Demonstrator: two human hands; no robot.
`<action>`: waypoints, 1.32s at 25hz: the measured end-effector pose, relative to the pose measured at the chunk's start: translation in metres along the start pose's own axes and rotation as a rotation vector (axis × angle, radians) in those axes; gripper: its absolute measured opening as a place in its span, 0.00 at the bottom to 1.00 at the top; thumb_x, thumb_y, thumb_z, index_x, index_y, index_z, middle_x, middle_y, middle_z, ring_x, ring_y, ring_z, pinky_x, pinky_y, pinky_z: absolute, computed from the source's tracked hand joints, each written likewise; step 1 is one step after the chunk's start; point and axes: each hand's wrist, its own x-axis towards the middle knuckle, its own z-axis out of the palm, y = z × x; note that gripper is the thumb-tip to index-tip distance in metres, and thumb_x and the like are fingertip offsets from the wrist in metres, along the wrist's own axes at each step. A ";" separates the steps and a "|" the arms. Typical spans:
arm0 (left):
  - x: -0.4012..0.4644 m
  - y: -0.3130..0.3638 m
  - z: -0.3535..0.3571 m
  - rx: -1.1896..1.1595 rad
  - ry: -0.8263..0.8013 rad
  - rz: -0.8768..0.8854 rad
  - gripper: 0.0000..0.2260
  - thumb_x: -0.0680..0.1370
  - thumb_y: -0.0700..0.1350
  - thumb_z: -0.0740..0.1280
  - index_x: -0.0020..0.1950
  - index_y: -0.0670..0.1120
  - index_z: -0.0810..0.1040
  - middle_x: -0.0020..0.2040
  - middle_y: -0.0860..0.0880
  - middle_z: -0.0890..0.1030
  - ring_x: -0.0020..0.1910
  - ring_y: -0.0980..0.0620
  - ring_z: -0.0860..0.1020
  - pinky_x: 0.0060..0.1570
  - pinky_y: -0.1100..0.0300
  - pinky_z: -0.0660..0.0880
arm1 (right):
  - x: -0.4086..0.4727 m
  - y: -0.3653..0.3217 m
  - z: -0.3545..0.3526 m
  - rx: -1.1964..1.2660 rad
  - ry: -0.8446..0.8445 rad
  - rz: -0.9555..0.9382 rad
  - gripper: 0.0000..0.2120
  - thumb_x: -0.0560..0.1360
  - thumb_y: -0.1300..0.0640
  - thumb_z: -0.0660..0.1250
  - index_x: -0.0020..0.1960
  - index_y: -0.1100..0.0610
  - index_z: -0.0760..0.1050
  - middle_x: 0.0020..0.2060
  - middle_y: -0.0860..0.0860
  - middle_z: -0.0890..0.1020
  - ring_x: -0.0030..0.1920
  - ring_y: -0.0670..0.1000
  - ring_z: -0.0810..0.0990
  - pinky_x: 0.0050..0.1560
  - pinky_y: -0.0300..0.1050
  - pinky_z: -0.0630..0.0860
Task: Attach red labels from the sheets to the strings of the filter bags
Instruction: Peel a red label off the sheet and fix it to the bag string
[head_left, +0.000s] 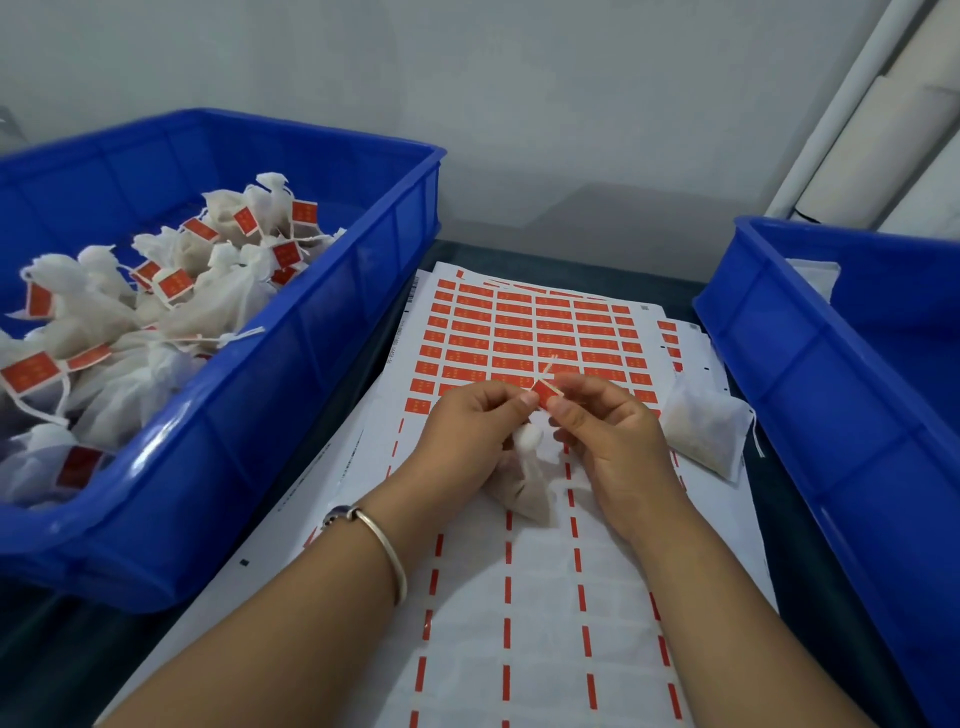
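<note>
Two bare hands meet over white label sheet (519, 332) of small red rectangular stickers. Left hand (467, 426) and right hand (608, 431) both pinch one red label (546, 394) between thumb and fingertips, thin white string (549, 364) poking above it. White mesh filter bag (522, 483) hangs beneath hands. Second filter bag (706, 428) lies on sheet's right edge. Blue plastic crate (311, 322) at left holds labelled bags; second blue crate (831, 364) right.

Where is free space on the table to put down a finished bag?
Free: the peeled part of the label sheet between the forearms. Crowded: the left blue bin full of labelled bags, the unpeeled red labels beyond the hands, and the spot by the loose bag.
</note>
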 end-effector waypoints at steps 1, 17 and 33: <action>0.000 0.000 0.000 -0.013 0.036 0.015 0.08 0.76 0.51 0.66 0.38 0.54 0.80 0.33 0.60 0.80 0.37 0.57 0.78 0.30 0.71 0.70 | -0.002 0.000 0.001 -0.038 -0.007 -0.013 0.13 0.64 0.44 0.69 0.48 0.45 0.80 0.44 0.38 0.84 0.47 0.38 0.81 0.38 0.28 0.76; -0.023 0.057 -0.048 -0.138 0.317 0.201 0.04 0.74 0.47 0.69 0.39 0.55 0.79 0.34 0.62 0.81 0.35 0.63 0.80 0.28 0.73 0.72 | -0.007 0.005 0.014 -0.239 -0.004 -0.039 0.23 0.69 0.34 0.57 0.48 0.49 0.78 0.37 0.44 0.82 0.39 0.44 0.81 0.40 0.36 0.75; -0.058 0.120 -0.214 0.411 0.623 0.294 0.09 0.78 0.42 0.65 0.38 0.51 0.73 0.37 0.52 0.81 0.42 0.53 0.82 0.51 0.50 0.78 | -0.005 0.016 0.018 -0.582 -0.038 -0.155 0.10 0.76 0.48 0.63 0.40 0.50 0.78 0.34 0.44 0.82 0.38 0.48 0.81 0.37 0.34 0.71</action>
